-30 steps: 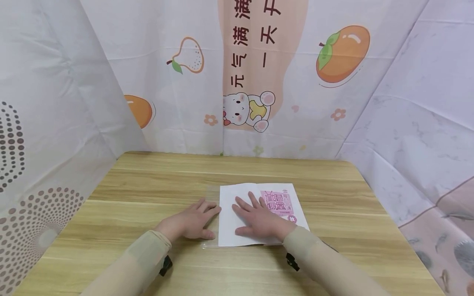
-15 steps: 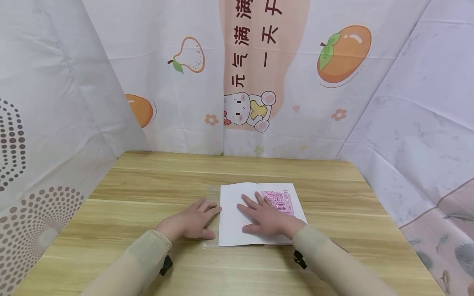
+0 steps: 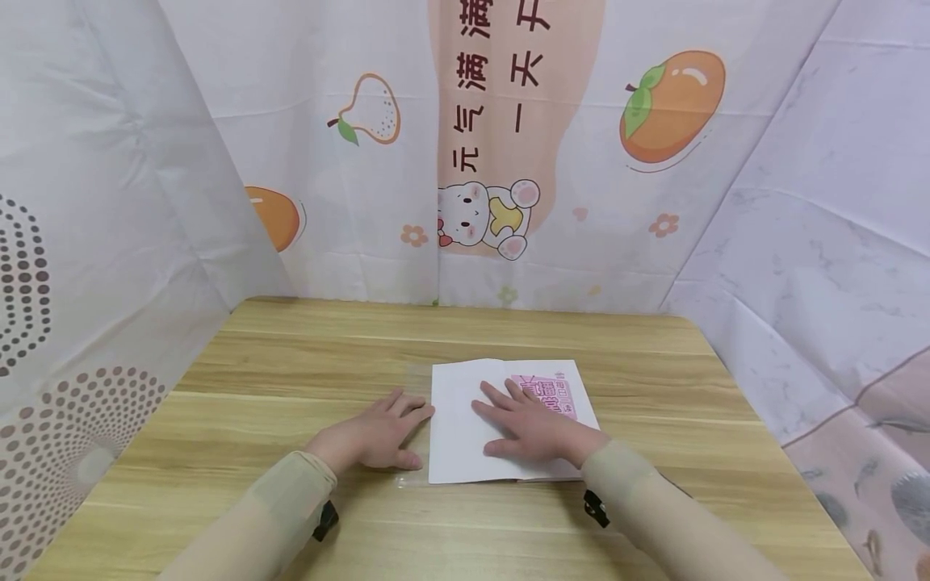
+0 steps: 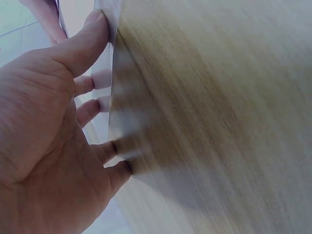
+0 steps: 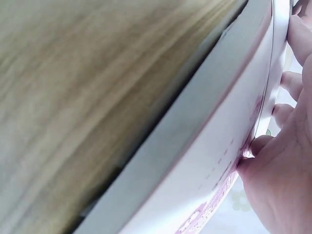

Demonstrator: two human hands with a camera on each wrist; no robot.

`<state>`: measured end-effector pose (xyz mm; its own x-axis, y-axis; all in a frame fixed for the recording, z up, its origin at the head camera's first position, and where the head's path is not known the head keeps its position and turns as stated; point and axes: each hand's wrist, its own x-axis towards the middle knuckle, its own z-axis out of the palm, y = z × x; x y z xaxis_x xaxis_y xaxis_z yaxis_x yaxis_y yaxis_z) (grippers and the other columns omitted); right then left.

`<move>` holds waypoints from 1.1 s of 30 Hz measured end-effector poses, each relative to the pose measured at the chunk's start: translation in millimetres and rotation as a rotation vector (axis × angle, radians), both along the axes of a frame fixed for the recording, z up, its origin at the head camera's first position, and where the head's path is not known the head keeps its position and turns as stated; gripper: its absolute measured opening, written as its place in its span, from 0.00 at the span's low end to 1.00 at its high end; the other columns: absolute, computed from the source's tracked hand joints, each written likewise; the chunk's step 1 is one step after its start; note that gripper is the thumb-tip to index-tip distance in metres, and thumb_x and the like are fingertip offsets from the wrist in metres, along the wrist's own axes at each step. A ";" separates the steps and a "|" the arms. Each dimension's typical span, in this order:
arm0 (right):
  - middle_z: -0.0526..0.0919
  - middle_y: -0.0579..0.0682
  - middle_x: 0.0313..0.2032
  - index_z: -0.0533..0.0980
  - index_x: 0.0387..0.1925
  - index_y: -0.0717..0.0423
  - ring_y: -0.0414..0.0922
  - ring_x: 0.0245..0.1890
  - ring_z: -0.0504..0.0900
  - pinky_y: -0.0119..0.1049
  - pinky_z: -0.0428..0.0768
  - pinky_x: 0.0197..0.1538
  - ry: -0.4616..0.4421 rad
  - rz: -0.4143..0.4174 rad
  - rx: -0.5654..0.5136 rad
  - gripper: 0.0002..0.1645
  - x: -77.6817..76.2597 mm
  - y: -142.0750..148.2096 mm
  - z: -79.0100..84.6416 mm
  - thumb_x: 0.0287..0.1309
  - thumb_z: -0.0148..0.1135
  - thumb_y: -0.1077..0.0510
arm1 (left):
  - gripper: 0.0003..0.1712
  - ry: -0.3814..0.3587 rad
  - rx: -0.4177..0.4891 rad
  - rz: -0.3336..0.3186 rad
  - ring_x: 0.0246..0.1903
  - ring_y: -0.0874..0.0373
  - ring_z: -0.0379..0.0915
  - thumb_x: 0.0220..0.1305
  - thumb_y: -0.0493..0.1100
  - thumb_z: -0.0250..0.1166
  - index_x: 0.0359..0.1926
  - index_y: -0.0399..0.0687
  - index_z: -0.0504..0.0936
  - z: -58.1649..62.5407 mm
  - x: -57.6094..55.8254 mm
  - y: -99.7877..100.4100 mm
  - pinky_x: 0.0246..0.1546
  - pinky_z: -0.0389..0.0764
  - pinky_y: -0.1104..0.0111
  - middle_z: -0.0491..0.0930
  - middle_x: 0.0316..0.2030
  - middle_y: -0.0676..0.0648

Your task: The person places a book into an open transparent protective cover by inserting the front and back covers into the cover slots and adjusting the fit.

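An open book point(image 3: 456, 432) lies on the wooden table, its left side plain white and its right side bearing pink print. From under its left edge a clear plastic sheet point(image 3: 417, 378) sticks out. My left hand point(image 3: 379, 437) rests with spread fingers on that sheet, right beside the white page; the left wrist view shows the thumb point(image 4: 80, 46) and fingertips on it. Palm down, my right hand point(image 3: 534, 432) lies on the book near its fold and covers part of the pink print. In the right wrist view its fingertips touch the page, above the book's thick edge point(image 5: 165, 146).
The wooden table point(image 3: 305, 347) extends around the book on all sides. A white curtain point(image 3: 305, 145) with fruit drawings hangs behind the table, and more cloth hangs at the left and right.
My right hand has slid rightward across the book, from the white page toward the printed side. The left hand keeps its place, and the book lies where it was.
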<state>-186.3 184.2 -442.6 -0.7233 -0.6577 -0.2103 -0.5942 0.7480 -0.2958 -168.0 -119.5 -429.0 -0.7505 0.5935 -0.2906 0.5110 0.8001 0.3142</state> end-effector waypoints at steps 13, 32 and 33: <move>0.42 0.49 0.82 0.55 0.81 0.41 0.66 0.79 0.37 0.64 0.43 0.77 -0.003 0.012 -0.012 0.44 2.7 -2.1 1.5 0.71 0.52 0.32 | 0.46 -0.001 -0.006 0.026 0.77 0.30 0.42 0.68 0.59 0.67 0.79 0.51 0.59 -2.3 -0.5 0.9 0.74 0.54 0.40 0.55 0.76 0.46; 0.41 0.47 0.82 0.53 0.81 0.38 0.65 0.80 0.37 0.61 0.42 0.78 0.021 0.011 0.039 0.45 3.5 -7.3 -1.2 0.71 0.50 0.30 | 0.46 0.006 0.022 -0.003 0.76 0.27 0.42 0.68 0.56 0.68 0.78 0.46 0.59 -6.2 -1.7 -1.4 0.73 0.53 0.38 0.55 0.75 0.41; 0.40 0.47 0.82 0.53 0.81 0.38 0.65 0.80 0.37 0.61 0.42 0.78 0.023 0.011 0.045 0.45 3.7 -7.7 -1.1 0.71 0.50 0.29 | 0.45 0.006 0.020 -0.004 0.76 0.27 0.43 0.68 0.56 0.68 0.78 0.45 0.59 -4.3 -1.2 -1.0 0.73 0.54 0.37 0.56 0.75 0.41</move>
